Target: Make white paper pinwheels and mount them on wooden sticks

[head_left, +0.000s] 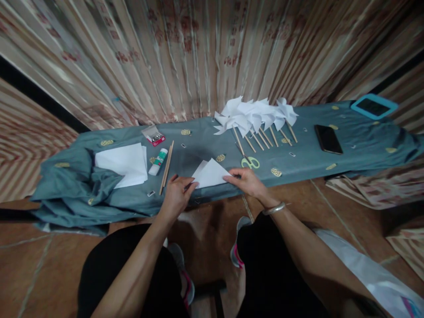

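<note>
A folded sheet of white paper (212,173) is held between both hands, low over the front edge of the cloth-covered table; its fold lies toward me and two peaks point away. My left hand (178,191) pinches the left corner between thumb and fingers. At the opposite corner, my right hand (247,180) grips the paper the same way, a silver bangle on that wrist. Just beyond the right hand lie scissors (251,163) with pale green handles. Left of the paper are thin wooden sticks (166,170) and a white-and-green glue stick (158,162).
Several white paper pinwheels (255,115) on sticks lie at the back. A stack of white paper (124,163) and a small red-and-white box (153,135) are on the left. To the right are a black phone (328,139) and a blue-framed tablet (374,106). A curtain (198,57) hangs behind.
</note>
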Motion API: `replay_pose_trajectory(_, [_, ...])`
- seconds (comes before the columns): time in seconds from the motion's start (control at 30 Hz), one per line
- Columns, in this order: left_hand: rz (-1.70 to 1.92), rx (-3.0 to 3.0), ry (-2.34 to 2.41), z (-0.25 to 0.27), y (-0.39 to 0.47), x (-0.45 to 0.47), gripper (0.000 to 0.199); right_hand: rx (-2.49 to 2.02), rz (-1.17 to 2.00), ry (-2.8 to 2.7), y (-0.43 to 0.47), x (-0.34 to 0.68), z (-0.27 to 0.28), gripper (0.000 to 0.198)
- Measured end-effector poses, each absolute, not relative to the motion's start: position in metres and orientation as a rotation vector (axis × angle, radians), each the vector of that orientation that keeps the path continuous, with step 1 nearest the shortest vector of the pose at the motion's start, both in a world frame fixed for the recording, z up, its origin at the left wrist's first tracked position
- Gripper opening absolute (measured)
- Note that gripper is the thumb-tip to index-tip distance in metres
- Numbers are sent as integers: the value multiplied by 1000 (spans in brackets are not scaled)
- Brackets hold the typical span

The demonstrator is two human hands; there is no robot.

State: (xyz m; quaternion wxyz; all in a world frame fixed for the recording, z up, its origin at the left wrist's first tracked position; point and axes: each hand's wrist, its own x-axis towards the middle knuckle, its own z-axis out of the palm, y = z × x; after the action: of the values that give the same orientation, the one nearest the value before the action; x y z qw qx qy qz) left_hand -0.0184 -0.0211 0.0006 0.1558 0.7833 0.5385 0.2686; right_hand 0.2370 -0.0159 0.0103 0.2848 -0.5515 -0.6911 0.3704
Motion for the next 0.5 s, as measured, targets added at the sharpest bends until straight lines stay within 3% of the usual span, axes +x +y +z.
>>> replay_pose_trajectory(0.2, [590,2266,1575,8,-18,-20,16,-1625,933,-1899,-10,233,13,35])
replay_pose_trajectory(0.37, [690,2444,1716,13,-31,-12,38,-1760,792,-1793,-10,223,18,22])
replay_pose_trajectory(0.5, [709,2775,1514,16,-54,10,39,-1755,732,-1823,-9,219,20,17])
